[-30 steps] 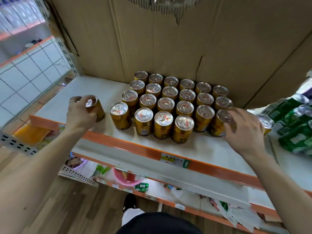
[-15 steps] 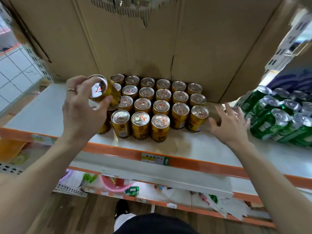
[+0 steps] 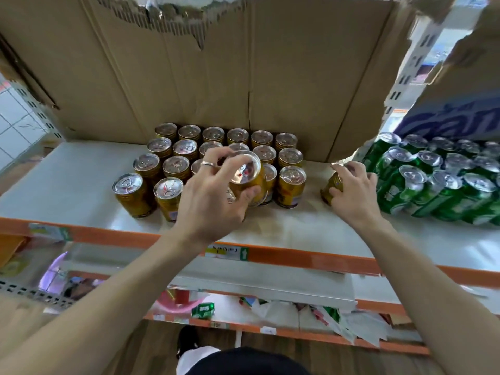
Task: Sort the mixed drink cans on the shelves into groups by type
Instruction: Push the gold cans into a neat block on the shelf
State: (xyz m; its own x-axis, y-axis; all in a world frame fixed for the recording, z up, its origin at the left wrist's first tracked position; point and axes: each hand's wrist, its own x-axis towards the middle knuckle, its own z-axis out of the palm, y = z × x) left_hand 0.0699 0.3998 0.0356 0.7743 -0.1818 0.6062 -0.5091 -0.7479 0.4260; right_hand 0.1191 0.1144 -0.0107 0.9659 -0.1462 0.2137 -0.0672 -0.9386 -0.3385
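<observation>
Gold metal fills my left hand [image 3: 208,196] — fingers and thumb wrap a tilted gold can [image 3: 247,175] held above the block of gold cans [image 3: 176,166] standing in rows on the white shelf [image 3: 67,182]. My right hand [image 3: 354,190] curls round another gold can [image 3: 332,185], which stands apart from the block — just beside the shrink-wrapped green cans [image 3: 433,180]. Cardboard [image 3: 243,77] backs the shelf.

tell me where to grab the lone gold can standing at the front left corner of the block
Grip the front-left gold can around its upper side wall, just under the rim, coming from above and the open left. It stands upright; bare shelf lies to its left and front, while neighbouring gold cans crowd its right and rear, leaving little finger room there. A thumb-and-fingers wrap front to back should probably lift it cleanly.
</observation>
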